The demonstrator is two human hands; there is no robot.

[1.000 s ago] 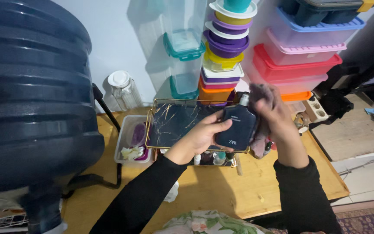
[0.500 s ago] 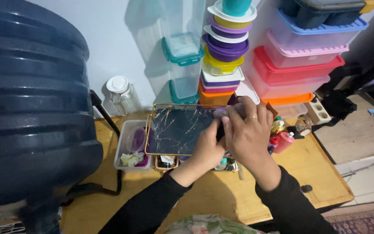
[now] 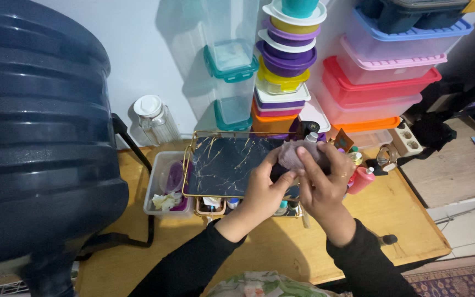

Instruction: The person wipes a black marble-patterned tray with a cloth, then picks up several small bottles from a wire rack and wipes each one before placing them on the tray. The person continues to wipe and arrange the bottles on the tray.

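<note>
My left hand (image 3: 264, 188) grips a dark blue flat bottle with a silver neck (image 3: 310, 137), mostly hidden behind both hands. My right hand (image 3: 322, 184) presses a mauve cloth (image 3: 293, 155) against the bottle's face. Both hands hover over the right end of a gold-framed tray with a black marbled top (image 3: 221, 163), which stands on a wooden table (image 3: 270, 242). Both arms wear black sleeves.
A big dark blue water jug (image 3: 39, 126) fills the left. Stacked plastic containers (image 3: 377, 82) and coloured bowls (image 3: 284, 66) line the wall. A clear tub (image 3: 164, 190), a glass jar (image 3: 155, 118), a pink bottle (image 3: 361, 179) and small bottles surround the tray.
The bottle was held up with its face showing; both hands then lowered over the tray's right end, and now the cloth covers the bottle's front with my right hand's fingers on it.
</note>
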